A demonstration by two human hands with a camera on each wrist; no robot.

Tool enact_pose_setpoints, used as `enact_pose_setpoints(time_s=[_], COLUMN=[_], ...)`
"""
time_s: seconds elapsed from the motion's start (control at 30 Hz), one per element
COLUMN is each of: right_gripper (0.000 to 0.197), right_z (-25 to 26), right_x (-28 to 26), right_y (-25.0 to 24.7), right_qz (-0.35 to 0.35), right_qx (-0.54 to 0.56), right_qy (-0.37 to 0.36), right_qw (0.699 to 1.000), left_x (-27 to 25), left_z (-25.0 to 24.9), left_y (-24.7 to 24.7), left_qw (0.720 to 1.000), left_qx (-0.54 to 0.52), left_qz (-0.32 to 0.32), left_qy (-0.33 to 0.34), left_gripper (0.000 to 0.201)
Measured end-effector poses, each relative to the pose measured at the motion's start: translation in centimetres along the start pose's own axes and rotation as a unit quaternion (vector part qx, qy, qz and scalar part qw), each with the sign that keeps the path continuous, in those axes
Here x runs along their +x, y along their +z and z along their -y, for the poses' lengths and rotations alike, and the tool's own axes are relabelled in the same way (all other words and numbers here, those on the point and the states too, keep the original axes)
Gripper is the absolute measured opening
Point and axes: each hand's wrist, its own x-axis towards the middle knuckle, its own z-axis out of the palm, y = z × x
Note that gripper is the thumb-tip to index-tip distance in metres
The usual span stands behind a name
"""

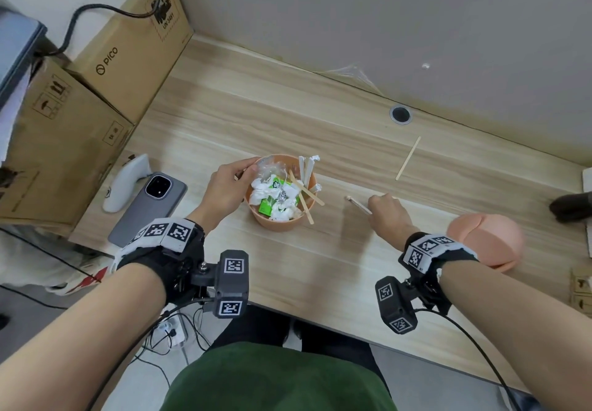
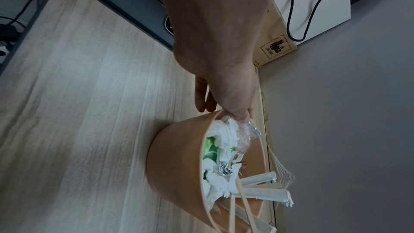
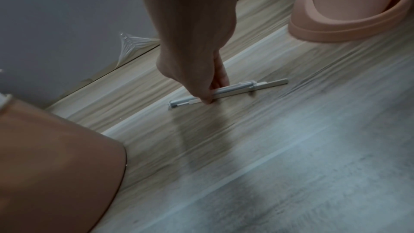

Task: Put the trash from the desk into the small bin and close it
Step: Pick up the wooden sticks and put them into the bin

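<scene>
1. Small bin (image 1: 278, 221): pink, lidless, upright near the middle of the table (image 1: 320, 269). It holds crumpled tissue, a green carton (image 1: 267, 204), clear film and wooden sticks that project over its right rim.
2. Left hand (image 1: 224, 186): thumb inside the bin's left rim, fingers (image 2: 200, 93) curled against the outer wall — a grip on the rim.
3. Right hand (image 1: 386, 210): lowered to the table right of the bin, fingertips pinching a wrapped stick (image 3: 230, 90) that lies flat on the surface.
4. Loose stick (image 1: 407, 158): bare wood, lying well apart beyond the right hand, near the cable hole (image 1: 400, 114).
5. Bin lid (image 1: 487, 241): pink dome, standing on the table at the right, just beside the right wrist.
6. Surroundings: a grey phone (image 1: 148, 207) and a white controller (image 1: 126, 183) lie left of the bin, close to the left wrist; cardboard boxes (image 1: 96, 96) are stacked at the left end against the wall.
7. View differences:
   - The right wrist view alone shows the pinch itself and the wooden end protruding from the paper sleeve; the head view hides this behind the knuckles.
   - The left wrist view shows the thumb hooked over the rim and foil among the tissue.
   - Only the head view shows the loose stick.
</scene>
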Motion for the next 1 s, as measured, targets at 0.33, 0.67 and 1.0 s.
enact_pose_setpoints(time_s=[0.33, 0.67, 1.0], right_gripper=[0.023, 0.006, 0.009], right_z=[-0.4, -0.6, 8.5], right_x=[-0.8, -0.2, -2.1], right_y=[0.7, -1.7, -16.4], right_qz=[0.011, -0.050, -0.194], right_qx=[0.008, 0.208, 0.604], right_qy=[-0.008, 0.011, -0.177], right_qw=[1.000, 0.977, 0.753], left_x=[-0.1, 0.1, 0.3], left_z=[-0.2, 0.2, 0.2], left_y=[0.0, 0.0, -0.2], left_qw=[1.000, 1.000, 1.000], left_qx=[0.004, -0.001, 0.001], left_qz=[0.001, 0.002, 0.007], left_qy=[0.007, 0.005, 0.004], left_gripper=[0.029, 0.028, 0.029])
